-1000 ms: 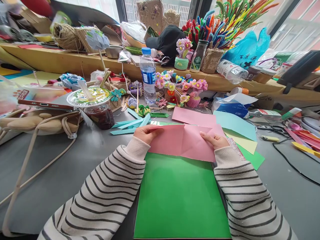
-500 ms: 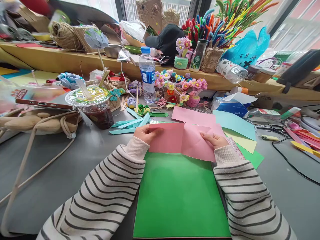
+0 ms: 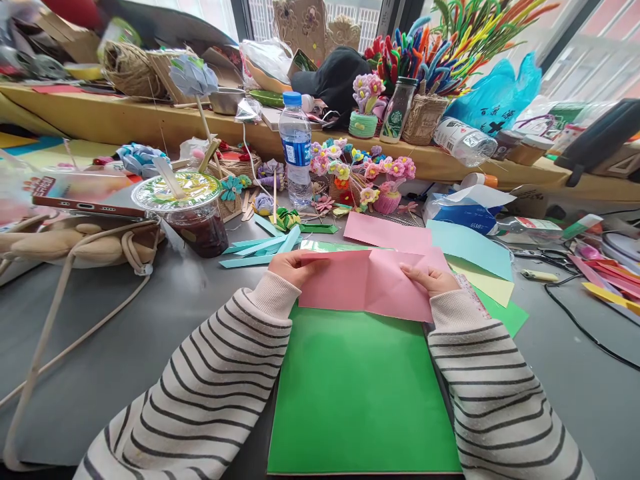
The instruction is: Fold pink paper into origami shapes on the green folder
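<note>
Between my two hands I hold a pink sheet of paper with a crease down its middle. My left hand pinches its left end, thumb on top. At the right end, my right hand grips the same sheet. It hovers over, or rests on, the far part of a green board; I cannot tell which. Another pink sheet lies just beyond, beside a light blue sheet and a pale yellow sheet. Cut light blue paper strips lie past my left hand.
A lidded drink cup and a phone stand to the left. Behind are a water bottle and crafted flowers. Scissors and a black cable lie right. A crowded shelf spans the back.
The pink sheet has flattened slightly, its left part tilting a little lower. Both hands keep their hold in nearly the same place.
</note>
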Tool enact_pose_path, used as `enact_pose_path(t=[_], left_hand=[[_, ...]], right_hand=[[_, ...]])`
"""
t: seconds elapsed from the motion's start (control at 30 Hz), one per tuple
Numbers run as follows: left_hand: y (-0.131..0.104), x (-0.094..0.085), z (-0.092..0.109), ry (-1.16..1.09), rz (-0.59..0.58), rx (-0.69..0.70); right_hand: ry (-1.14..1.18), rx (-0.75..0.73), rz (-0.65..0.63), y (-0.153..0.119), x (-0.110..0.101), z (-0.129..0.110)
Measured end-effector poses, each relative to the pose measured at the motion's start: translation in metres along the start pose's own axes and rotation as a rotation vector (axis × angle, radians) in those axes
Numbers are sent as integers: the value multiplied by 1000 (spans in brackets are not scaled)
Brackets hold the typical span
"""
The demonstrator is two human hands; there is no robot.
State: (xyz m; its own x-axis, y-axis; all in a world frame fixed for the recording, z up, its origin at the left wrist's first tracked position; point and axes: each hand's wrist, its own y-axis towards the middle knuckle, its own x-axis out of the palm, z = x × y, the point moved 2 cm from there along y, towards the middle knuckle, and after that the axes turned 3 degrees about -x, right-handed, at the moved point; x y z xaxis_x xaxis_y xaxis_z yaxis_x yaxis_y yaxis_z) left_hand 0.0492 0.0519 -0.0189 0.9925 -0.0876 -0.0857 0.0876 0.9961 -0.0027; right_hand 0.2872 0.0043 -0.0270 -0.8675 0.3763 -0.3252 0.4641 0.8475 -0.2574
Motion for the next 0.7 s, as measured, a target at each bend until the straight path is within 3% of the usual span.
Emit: enact_pose_path(t=[0.13, 0.33, 0.5, 0.7], left_hand=[[-1, 1, 1, 17, 7, 101], [-3, 1, 4, 14, 7, 136], [-1, 1, 2, 36, 13, -33], [2, 0, -4, -2, -113, -180]], right_hand=[[79, 75, 12, -1, 2, 0], [81, 82, 18, 0, 3, 0], [125, 37, 26, 1, 3, 1], [133, 55, 80, -2, -1, -3]])
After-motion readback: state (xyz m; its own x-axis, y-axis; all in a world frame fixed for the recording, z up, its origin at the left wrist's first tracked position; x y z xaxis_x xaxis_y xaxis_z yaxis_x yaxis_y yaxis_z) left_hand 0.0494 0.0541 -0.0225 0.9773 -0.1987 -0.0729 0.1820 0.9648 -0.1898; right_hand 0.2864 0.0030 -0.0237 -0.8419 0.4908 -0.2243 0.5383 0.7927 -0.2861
